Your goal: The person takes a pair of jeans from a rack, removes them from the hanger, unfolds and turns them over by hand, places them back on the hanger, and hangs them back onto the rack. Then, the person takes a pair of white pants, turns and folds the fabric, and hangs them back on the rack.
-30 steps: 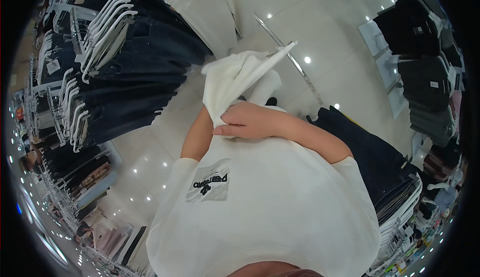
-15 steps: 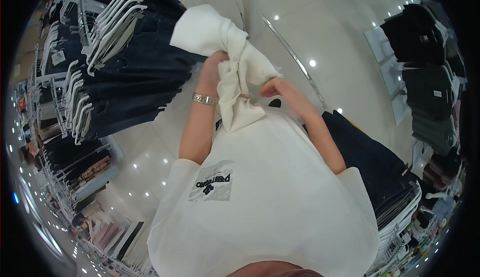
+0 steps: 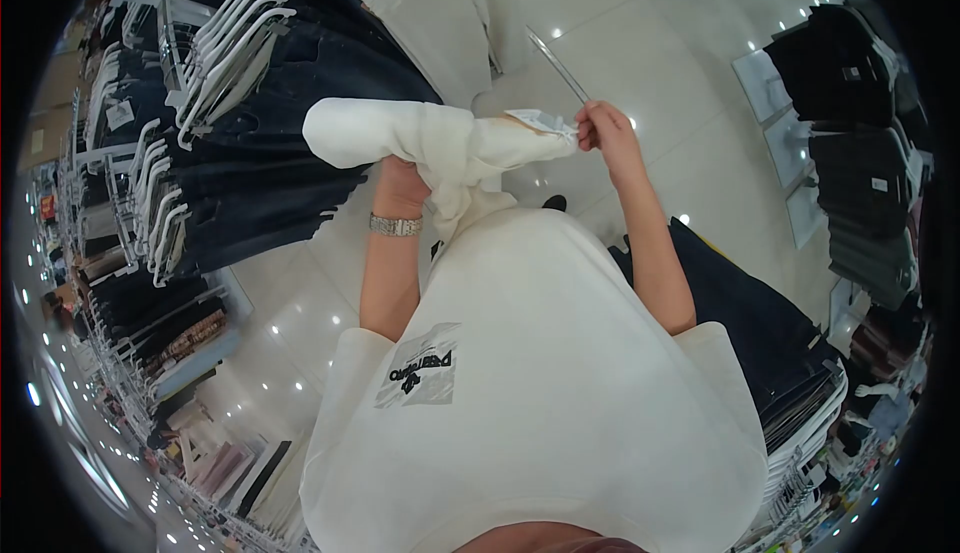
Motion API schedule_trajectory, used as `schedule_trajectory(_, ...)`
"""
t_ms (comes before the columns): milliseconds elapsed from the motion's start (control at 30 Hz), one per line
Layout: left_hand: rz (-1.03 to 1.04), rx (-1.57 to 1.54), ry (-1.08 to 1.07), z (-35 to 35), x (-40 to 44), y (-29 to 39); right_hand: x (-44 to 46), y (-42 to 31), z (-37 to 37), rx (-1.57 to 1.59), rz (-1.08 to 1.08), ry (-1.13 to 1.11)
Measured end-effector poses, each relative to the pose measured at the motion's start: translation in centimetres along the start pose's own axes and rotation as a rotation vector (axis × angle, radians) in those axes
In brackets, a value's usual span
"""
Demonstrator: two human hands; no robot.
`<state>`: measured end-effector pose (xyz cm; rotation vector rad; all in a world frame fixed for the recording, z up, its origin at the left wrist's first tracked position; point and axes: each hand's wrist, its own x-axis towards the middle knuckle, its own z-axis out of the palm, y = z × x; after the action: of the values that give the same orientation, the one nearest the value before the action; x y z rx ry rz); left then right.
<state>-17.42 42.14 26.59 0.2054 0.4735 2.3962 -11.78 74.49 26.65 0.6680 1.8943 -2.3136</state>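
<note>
A cream-white garment [image 3: 385, 131], bunched and partly rolled, stretches sideways in front of my body. My left hand [image 3: 403, 183], with a metal band on its wrist, is closed round its underside near the left part; most of those fingers are hidden by the cloth. At the garment's right end a white tag [image 3: 540, 120] with a brown edge shows. My right hand [image 3: 608, 139] has its fingers pinched together at the outer tip of this tag. Loose folds of the cloth hang down against my white shirt [image 3: 560, 353].
Dark trousers [image 3: 270, 163] hang on white hangers [image 3: 225, 43] at the left, and pale trousers [image 3: 430, 23] at the top. More dark trousers [image 3: 740, 323] hang close by my right arm. Folded dark clothes [image 3: 850, 143] lie at the far right. A metal strip [image 3: 558, 63] runs along the glossy floor.
The garment has turned from slanting to nearly level, and its tag has come into sight. My right hand has moved up and right to the tag; my left hand has shifted slightly left and down.
</note>
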Motion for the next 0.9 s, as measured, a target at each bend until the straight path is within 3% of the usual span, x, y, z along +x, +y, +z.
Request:
schedule_trajectory(167,-0.033,-0.020,-0.063,-0.7,-1.1,-1.2,2.4,6.7,-2.2,-0.327,0.369,-0.278)
schedule_trajectory(267,-0.001,0.061,-0.055,1.1,-1.2,-1.3,1.2,9.1,-1.0,-0.055,0.617,-0.359)
schedule_trajectory(367,-0.010,0.049,-0.059,1.5,-0.6,-2.0,1.8,13.4,-0.3,0.025,0.618,-0.490)
schedule_trajectory(467,-0.055,-0.003,-0.076,1.0,-0.4,-2.5,2.0,12.4,1.2,0.565,0.882,-0.530)
schedule_trajectory(633,-0.103,0.047,0.120,1.0,-0.9,-2.4,-0.2,4.1,2.2,0.474,0.834,-0.417)
schedule_trajectory(733,-0.068,0.071,0.084,2.1,-0.7,-1.9,-2.0,-1.8,3.0,0.349,0.718,-0.283)
schedule_trajectory(900,0.037,0.388,0.454,0.4,-2.7,-0.8,-0.3,-3.1,1.0,0.133,0.396,-0.290)
